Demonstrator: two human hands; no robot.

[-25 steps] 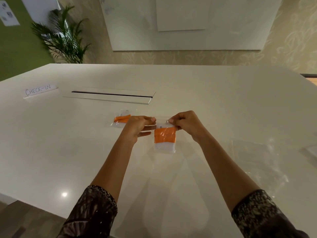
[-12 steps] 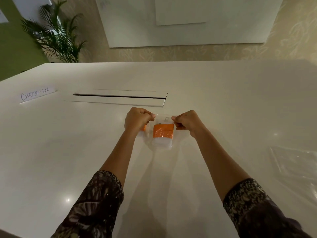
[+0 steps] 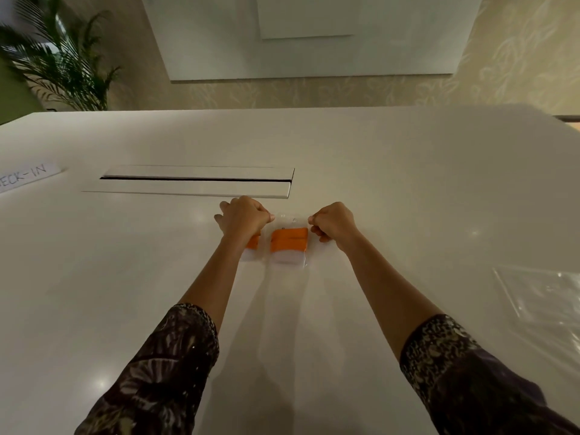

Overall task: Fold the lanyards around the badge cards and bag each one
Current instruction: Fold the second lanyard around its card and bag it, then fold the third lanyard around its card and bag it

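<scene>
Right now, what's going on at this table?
A person pinches the top corners of a clear bag between the left hand and right hand. Inside is a badge card wrapped in orange lanyard. Another bagged badge lies beside it, partly behind the left wrist. To the right lie spare clear bags.

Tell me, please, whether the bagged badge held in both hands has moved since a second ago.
Yes: the bagged badge has shifted left and farther away, toward the table slot's right end, next to the other bag.
</scene>
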